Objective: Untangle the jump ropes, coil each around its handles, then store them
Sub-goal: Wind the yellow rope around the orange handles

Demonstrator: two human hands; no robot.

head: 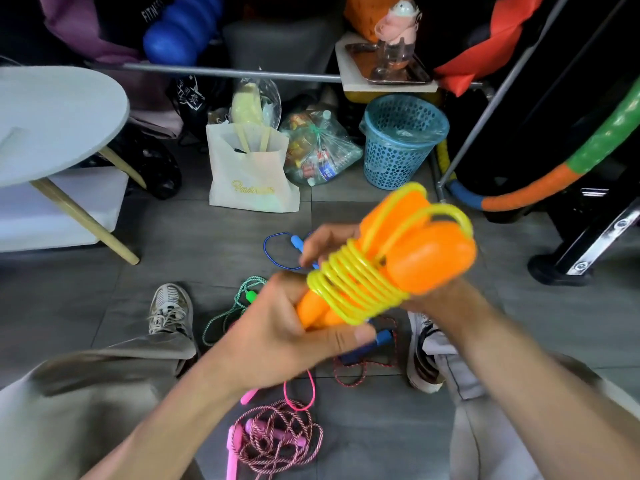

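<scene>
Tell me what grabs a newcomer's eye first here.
The orange handles wound in yellow rope, held up mid-frame by the left hand and right hand. Below, loose ropes litter the grey floor, a pink tangle nearest. A blue basket stands behind.

I see the orange-handled rope [381, 268], yellow cord coiled tight around both handles, gripped between my hands; the green rope [235, 306], blue rope [277, 251], and pink rope [277, 441] lie loose below them.
</scene>
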